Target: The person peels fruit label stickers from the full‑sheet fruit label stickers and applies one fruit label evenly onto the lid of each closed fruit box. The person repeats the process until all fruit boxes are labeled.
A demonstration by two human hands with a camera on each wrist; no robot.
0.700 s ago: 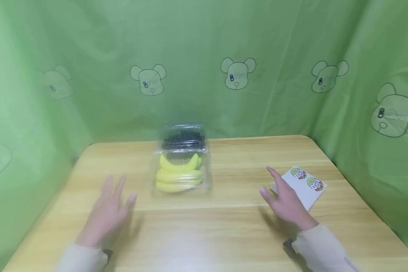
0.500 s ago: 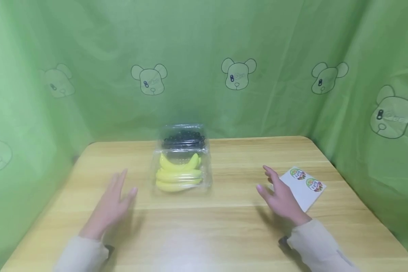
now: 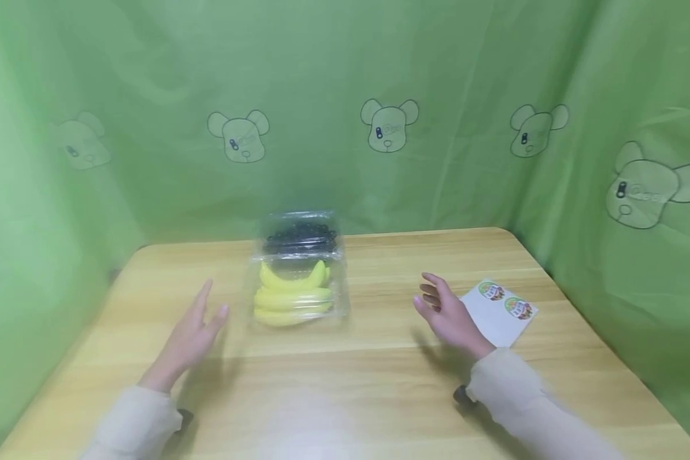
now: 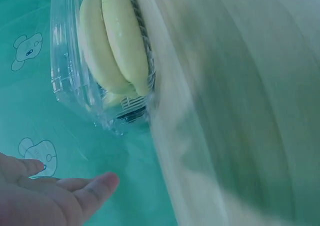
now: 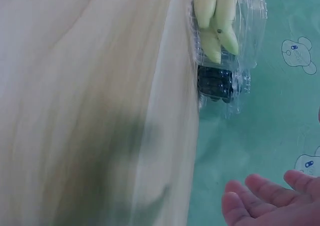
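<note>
Above the table, my left hand (image 3: 186, 338) has its fingers extended and holds nothing. It is to the left of a clear plastic box (image 3: 339, 300) with several yellow bananas (image 3: 292, 298) inside. Behind that box is another clear box (image 3: 299, 218) with dark grapes (image 3: 303, 239). My right hand (image 3: 451, 319), its fingers loosely bent and nothing in them, is over the table beside a white card (image 3: 491, 322) bearing two round stickers (image 3: 519, 308). In the left wrist view the bananas (image 4: 117, 40) lie beyond my fingers; the right wrist view shows both bananas (image 5: 216, 20) and grapes (image 5: 215, 80).
The wooden table (image 3: 379, 396) has its back edge near a green curtain (image 3: 316, 64) printed with bear heads. The curtain also encloses the left and right sides. The two boxes are at the back, left of the middle.
My right hand has moved left, off the card's corner, and its fingers have bent a little. My left hand has turned slightly. The whole view has shifted a little; boxes and card stay on the table.
</note>
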